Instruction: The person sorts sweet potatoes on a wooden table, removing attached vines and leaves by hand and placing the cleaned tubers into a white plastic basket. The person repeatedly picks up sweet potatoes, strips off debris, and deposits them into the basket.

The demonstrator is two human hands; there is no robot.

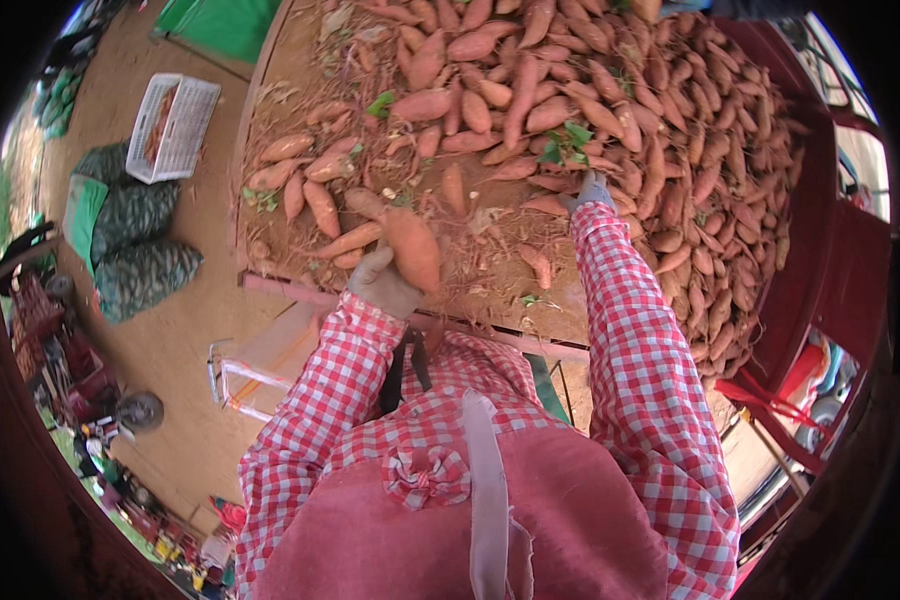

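Observation:
My gloved left hand is closed around a large sweet potato above the near edge of the sorting table. My right hand, in a grey-blue glove, reaches to the near side of the big heap of sweet potatoes; its fingers are partly hidden among the roots, and whether it grips one does not show. Green leaves lie just beyond it. Smaller groups of sweet potatoes rest on the table's left part, among thin root strands and soil. One small sweet potato lies between my hands.
On the ground at left stand a white plastic crate holding some roots and several filled mesh sacks. A green container is beyond them. Dark red metal panels bound the heap at right. The table's raised wooden rim runs before me.

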